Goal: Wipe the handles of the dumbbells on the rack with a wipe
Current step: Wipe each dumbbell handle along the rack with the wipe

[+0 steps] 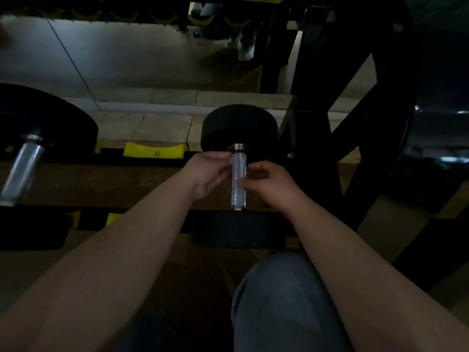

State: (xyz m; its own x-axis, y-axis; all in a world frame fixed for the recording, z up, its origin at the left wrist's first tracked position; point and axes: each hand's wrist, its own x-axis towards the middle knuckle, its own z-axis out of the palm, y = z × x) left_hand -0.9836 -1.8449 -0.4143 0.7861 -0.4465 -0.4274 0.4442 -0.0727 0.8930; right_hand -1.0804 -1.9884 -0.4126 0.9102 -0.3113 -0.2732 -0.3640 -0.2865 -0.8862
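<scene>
Where the handle lies: dead ahead of you at 12 o'clock. The knurled handle (238, 191) of the middle dumbbell (239, 128) sits on the rack (111, 154), between your two hands.
Long axis: it runs 12 to 6 o'clock, with the far head away from you and the near head dark at the rack's front edge.
Left hand (208, 174): on the handle's 9 o'clock side, fingers curled in to touch the far end just below the collar. You cannot tell whether it grips or only touches.
Right hand (270, 182): on the 3 o'clock side, thumb tip against the middle of the handle, fingers curled above it. Here too you cannot tell grip from touch.
Nearer hand: both touch the handle, the left towards 12 o'clock and the right lower, so the right looks better placed for the near half.
Wipe: you cannot make it out in this dim light. It may be hidden under the fingers.
Coming move, as a judgement: stroke along the 12-to-6 line and turn your wrist to reach the underside.
Second dumbbell (22, 171): well apart at 9 o'clock, its handle tilted roughly 1 to 7 o'clock, so you would need to re-aim for it.
</scene>
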